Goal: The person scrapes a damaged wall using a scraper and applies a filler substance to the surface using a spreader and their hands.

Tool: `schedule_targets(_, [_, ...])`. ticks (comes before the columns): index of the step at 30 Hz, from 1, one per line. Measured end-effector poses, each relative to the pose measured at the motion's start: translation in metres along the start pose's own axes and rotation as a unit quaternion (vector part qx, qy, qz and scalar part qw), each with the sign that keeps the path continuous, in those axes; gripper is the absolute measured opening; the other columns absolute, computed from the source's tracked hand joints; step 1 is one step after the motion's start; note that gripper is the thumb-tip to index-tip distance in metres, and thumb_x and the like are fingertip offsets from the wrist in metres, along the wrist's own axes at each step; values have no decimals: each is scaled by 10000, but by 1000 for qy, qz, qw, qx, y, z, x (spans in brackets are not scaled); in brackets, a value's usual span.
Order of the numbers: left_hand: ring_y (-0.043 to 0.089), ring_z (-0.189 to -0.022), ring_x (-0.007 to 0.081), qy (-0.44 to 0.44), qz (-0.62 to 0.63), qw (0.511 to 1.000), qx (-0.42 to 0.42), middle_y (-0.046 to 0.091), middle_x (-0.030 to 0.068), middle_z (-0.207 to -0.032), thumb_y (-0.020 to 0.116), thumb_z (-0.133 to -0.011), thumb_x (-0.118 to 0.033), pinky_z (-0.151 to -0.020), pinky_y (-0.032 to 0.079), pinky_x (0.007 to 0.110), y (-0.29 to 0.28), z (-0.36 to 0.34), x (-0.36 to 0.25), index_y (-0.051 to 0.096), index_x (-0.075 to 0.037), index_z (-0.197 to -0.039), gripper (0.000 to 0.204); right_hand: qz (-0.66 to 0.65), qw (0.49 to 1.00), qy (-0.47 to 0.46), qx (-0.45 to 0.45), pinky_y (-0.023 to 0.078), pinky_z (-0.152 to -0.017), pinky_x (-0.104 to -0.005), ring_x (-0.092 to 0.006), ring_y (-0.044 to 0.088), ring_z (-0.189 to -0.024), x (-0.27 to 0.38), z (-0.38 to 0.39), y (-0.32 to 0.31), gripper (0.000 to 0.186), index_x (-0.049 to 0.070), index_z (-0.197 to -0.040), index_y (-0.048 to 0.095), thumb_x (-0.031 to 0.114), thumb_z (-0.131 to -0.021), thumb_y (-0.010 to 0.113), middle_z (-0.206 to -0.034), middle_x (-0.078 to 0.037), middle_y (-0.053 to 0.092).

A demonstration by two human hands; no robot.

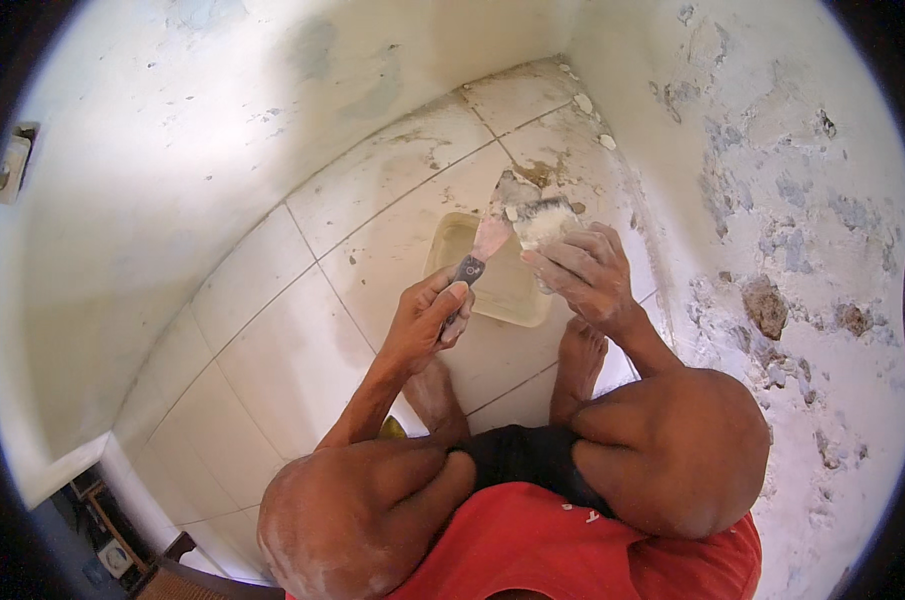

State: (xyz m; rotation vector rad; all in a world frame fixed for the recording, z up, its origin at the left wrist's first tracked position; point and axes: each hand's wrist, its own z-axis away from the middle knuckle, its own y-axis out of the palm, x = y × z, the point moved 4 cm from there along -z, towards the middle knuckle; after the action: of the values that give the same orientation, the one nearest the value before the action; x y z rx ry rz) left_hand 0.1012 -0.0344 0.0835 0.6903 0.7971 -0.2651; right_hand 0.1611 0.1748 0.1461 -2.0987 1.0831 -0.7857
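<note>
My left hand (424,312) is closed round the black handle of a putty knife (491,232), its blade pointing away from me and smeared with pale, wet-looking material. My right hand (589,272) grips a broad, flat piece (547,222) with a dark far edge, caked in white putty; whether it is a second scraper I cannot tell. The putty knife's blade lies against or just beside the left end of this piece. Beneath both hands, a shallow, pale rectangular tub (512,306) sits on the floor. White residue coats my fingers.
Large pale tiles (272,345) cover the floor, with brown smears and crumbs near the far corner. The right wall (762,200) is pitted, with flaking patches and a hole. A smoother wall (202,130) stands at left. Wooden furniture (112,530) is at the lower left. My bare feet flank the tub's near side.
</note>
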Motion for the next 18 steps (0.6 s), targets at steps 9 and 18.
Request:
schedule_targets(9, [411, -522, 39, -4, -139, 989, -46, 538, -13, -756, 571, -975, -231, -464, 324, 190, -10, 33, 6, 569, 7, -1254, 367, 84, 991, 85, -68, 511, -817, -421, -288, 637, -914, -56, -1, 5, 339, 92, -1074, 710, 20, -744, 676, -1089, -88, 680])
schedule_targets(18, [423, -498, 35, 106, -141, 957, -230, 534, -19, -720, 590, -952, -254, -404, 306, 193, -62, 51, 15, 514, 32, -1288, 448, -100, 864, 422, -254, 488, -642, -313, -170, 586, -682, -126, 25, 0, 303, -41, -1040, 606, 240, -932, 638, -827, -117, 640])
